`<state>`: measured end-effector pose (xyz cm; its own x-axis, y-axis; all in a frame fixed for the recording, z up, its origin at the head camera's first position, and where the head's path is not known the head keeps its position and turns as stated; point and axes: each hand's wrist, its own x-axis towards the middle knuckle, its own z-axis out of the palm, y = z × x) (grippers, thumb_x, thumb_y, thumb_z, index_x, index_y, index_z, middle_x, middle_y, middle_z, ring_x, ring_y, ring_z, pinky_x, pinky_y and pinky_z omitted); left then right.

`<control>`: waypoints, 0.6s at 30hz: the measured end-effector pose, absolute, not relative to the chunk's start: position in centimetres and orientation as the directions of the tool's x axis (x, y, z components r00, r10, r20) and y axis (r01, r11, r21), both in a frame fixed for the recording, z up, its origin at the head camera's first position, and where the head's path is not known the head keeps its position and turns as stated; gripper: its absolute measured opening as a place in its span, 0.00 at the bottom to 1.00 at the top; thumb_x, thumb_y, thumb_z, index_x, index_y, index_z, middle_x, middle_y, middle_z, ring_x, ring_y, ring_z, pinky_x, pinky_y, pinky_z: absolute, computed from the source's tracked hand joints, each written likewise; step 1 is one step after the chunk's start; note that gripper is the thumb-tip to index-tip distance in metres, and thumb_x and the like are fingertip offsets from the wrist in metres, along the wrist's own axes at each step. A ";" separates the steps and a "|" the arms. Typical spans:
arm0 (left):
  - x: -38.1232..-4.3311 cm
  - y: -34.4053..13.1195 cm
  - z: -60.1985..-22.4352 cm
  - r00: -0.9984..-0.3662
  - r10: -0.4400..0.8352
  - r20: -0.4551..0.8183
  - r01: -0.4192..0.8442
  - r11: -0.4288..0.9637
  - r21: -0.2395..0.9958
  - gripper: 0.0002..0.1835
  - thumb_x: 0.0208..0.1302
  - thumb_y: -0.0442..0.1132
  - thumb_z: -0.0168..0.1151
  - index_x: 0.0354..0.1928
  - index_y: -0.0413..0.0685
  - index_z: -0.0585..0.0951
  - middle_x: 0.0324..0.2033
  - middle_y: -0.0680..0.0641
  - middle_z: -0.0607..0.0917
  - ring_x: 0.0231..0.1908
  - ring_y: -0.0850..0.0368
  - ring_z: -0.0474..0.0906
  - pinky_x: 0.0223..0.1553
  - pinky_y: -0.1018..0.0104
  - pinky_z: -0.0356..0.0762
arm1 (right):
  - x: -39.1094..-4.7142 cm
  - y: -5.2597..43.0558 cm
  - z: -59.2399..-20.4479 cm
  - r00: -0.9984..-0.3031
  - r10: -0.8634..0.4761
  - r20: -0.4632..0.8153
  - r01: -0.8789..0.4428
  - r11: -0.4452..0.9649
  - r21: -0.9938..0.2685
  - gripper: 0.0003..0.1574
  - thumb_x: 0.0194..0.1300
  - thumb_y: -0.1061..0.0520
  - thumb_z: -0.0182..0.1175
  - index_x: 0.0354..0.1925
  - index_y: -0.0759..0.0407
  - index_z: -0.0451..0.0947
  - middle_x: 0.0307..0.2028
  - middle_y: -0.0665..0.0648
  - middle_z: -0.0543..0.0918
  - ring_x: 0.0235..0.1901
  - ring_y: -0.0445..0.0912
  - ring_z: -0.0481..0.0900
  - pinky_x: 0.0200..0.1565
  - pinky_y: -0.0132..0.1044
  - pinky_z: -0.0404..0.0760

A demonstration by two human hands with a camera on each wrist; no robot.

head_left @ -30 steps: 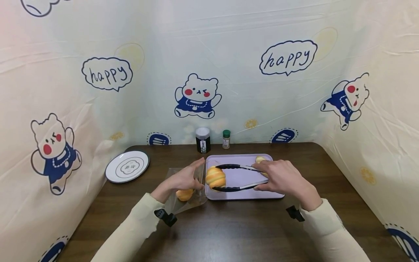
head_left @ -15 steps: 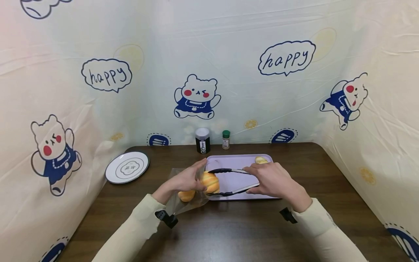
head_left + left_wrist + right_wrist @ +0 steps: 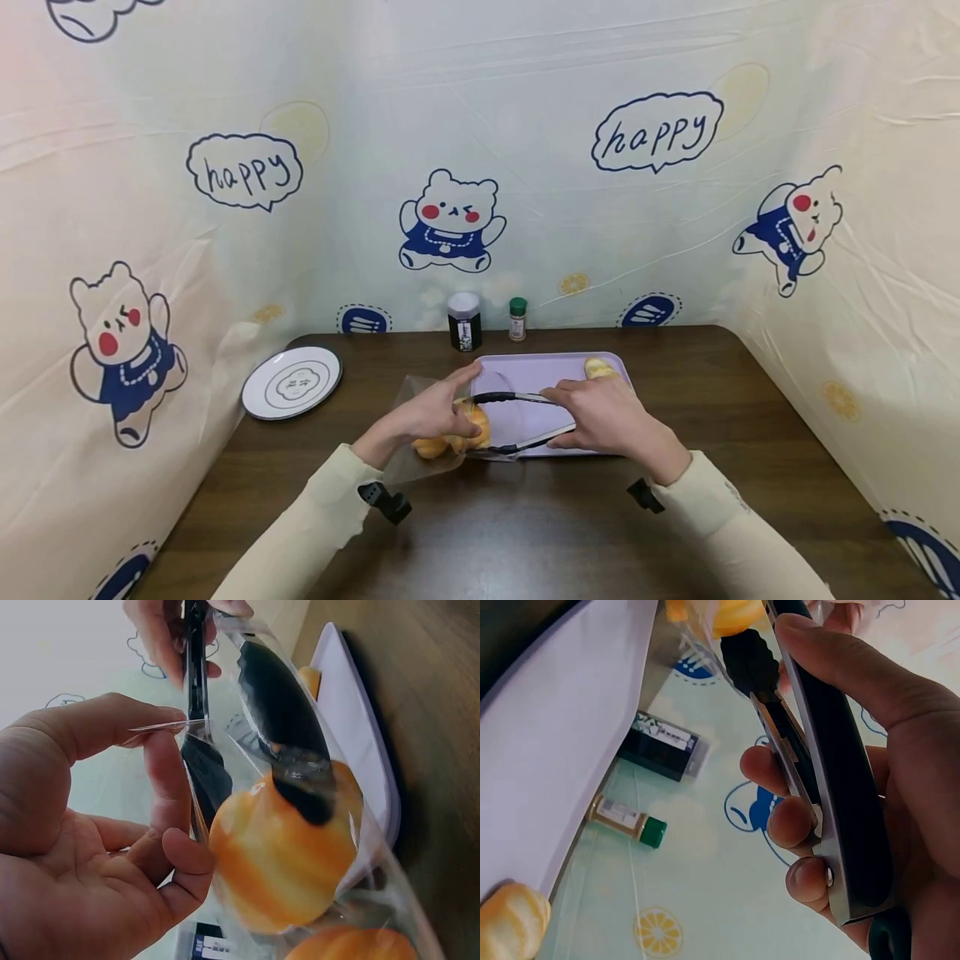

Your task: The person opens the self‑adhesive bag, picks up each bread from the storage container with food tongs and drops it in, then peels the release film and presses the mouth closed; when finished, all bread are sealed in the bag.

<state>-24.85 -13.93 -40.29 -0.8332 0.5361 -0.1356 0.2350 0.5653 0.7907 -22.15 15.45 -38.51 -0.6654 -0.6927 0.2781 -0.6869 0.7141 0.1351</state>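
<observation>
My left hand [image 3: 423, 410] pinches the edge of a clear plastic bag [image 3: 407, 473] between thumb and forefinger. My right hand [image 3: 603, 412] grips black-tipped metal tongs [image 3: 832, 787] by both arms. In the left wrist view, the tongs' black tips straddle an orange-and-yellow striped bread roll [image 3: 281, 859] inside the bag's mouth. Deeper in the bag lies another bread roll [image 3: 352, 946], partly cut off in that view. The lilac tray [image 3: 532, 375] lies under the tongs, with a pale striped roll [image 3: 597, 367] at its back right corner.
A white plate [image 3: 292, 383] with a dark rim is at the table's left. Behind the tray stand a dark jar [image 3: 465, 323] with a pale lid and a small green-capped bottle [image 3: 517, 321]. A printed curtain [image 3: 562, 217] surrounds the brown table [image 3: 525, 533].
My right hand has moved left with the tongs, carrying the striped roll from over the tray into the bag. My left hand has shifted slightly right, keeping its pinch on the bag.
</observation>
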 end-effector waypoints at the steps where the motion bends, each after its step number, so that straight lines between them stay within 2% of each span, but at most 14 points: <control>1: -24.8 -13.9 -40.3 -0.833 0.538 -0.132 0.237 0.561 0.793 0.54 0.55 0.35 0.72 0.80 0.52 0.50 0.80 0.50 0.47 0.50 0.44 0.76 0.38 0.64 0.78 | -22.2 15.3 -38.6 -0.666 -0.692 0.279 -0.686 0.715 0.134 0.42 0.46 0.29 0.74 0.53 0.51 0.83 0.36 0.47 0.87 0.30 0.41 0.83 0.29 0.38 0.80; 2: -24.8 -13.9 -40.3 -0.833 0.538 -0.127 0.238 0.556 0.796 0.54 0.55 0.35 0.72 0.80 0.51 0.50 0.80 0.49 0.47 0.54 0.45 0.74 0.39 0.66 0.78 | -22.2 15.1 -38.6 -0.669 -0.689 0.279 -0.683 0.718 0.134 0.42 0.46 0.29 0.74 0.53 0.51 0.83 0.36 0.47 0.87 0.29 0.41 0.83 0.29 0.37 0.79; 4: -24.8 -13.9 -40.2 -0.838 0.532 -0.120 0.236 0.552 0.800 0.54 0.55 0.36 0.72 0.80 0.50 0.51 0.80 0.48 0.47 0.53 0.48 0.74 0.39 0.67 0.77 | -22.2 14.8 -38.7 -0.677 -0.681 0.280 -0.677 0.725 0.126 0.42 0.46 0.29 0.74 0.53 0.51 0.84 0.36 0.48 0.87 0.29 0.41 0.83 0.27 0.36 0.79; 6: -24.8 -13.9 -40.2 -0.840 0.529 -0.123 0.227 0.548 0.805 0.54 0.55 0.35 0.72 0.80 0.50 0.50 0.80 0.48 0.48 0.42 0.51 0.78 0.36 0.66 0.79 | -22.1 14.5 -38.7 -0.688 -0.670 0.279 -0.667 0.735 0.121 0.42 0.45 0.29 0.74 0.52 0.51 0.84 0.35 0.48 0.87 0.27 0.42 0.82 0.24 0.35 0.77; 9: -24.8 -13.9 -40.2 -0.833 0.537 -0.130 0.229 0.549 0.804 0.55 0.55 0.35 0.72 0.80 0.49 0.49 0.80 0.49 0.47 0.28 0.54 0.77 0.33 0.65 0.79 | -22.0 14.2 -38.7 -0.707 -0.652 0.276 -0.648 0.752 0.117 0.41 0.44 0.29 0.74 0.51 0.51 0.84 0.34 0.48 0.87 0.25 0.43 0.81 0.20 0.33 0.71; 10: -24.7 -13.9 -40.2 -0.831 0.541 -0.126 0.236 0.550 0.801 0.55 0.55 0.35 0.72 0.80 0.49 0.49 0.80 0.48 0.47 0.30 0.54 0.78 0.34 0.65 0.80 | -21.9 14.1 -38.7 -0.714 -0.645 0.272 -0.642 0.758 0.113 0.41 0.44 0.29 0.75 0.51 0.51 0.84 0.34 0.48 0.86 0.24 0.43 0.81 0.19 0.33 0.69; 12: -24.7 -13.9 -40.1 -0.831 0.543 -0.123 0.249 0.560 0.790 0.54 0.55 0.37 0.72 0.79 0.48 0.50 0.80 0.48 0.47 0.42 0.54 0.80 0.39 0.66 0.79 | -21.8 13.9 -38.7 -0.728 -0.631 0.268 -0.629 0.770 0.106 0.41 0.44 0.29 0.75 0.50 0.51 0.84 0.33 0.48 0.86 0.23 0.44 0.80 0.18 0.33 0.67; 15: -24.6 -13.9 -40.2 -0.834 0.537 -0.125 0.245 0.565 0.788 0.54 0.55 0.37 0.72 0.79 0.49 0.51 0.80 0.50 0.48 0.58 0.51 0.73 0.48 0.63 0.79 | -21.7 13.7 -38.7 -0.746 -0.615 0.257 -0.614 0.784 0.095 0.40 0.44 0.29 0.74 0.50 0.50 0.85 0.32 0.48 0.86 0.23 0.43 0.79 0.18 0.33 0.67; 18: -24.6 -13.9 -40.3 -0.842 0.522 -0.139 0.226 0.574 0.787 0.54 0.55 0.37 0.72 0.79 0.50 0.51 0.80 0.50 0.48 0.65 0.48 0.68 0.55 0.57 0.79 | -21.6 13.7 -38.7 -0.759 -0.608 0.235 -0.606 0.791 0.088 0.42 0.44 0.28 0.74 0.51 0.51 0.84 0.34 0.49 0.86 0.24 0.43 0.79 0.19 0.33 0.69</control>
<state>-24.64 -13.95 -40.30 -0.8415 0.5221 -0.1387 0.2262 0.5737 0.7872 -21.61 13.67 -38.67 -0.7586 -0.6076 0.2354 -0.6060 0.7906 0.0880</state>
